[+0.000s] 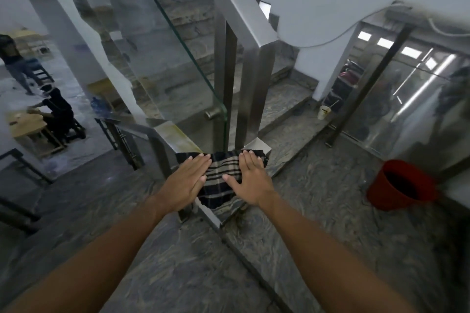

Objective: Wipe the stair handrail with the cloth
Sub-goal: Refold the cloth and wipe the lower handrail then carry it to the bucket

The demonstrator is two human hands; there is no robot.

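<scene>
A dark plaid cloth [220, 173] with beige stripes lies spread over the flat top of the steel stair handrail [166, 131] at its corner. My left hand [188, 180] rests flat on the cloth's left part, fingers straight. On the cloth's right part my right hand [250, 179] lies flat the same way. Neither hand curls around the cloth; a corner of it hangs down between my wrists. From this corner the rail climbs away along the upper flight [236, 0], carried by steel posts [254, 89].
A glass panel [162, 58] stands under the rising rail. A red bucket [399, 185] sits on the marble landing to my right. Farther back a white cup [324, 112] stands by a glass door [407, 99]. Below left, people sit at a wooden table [25, 122].
</scene>
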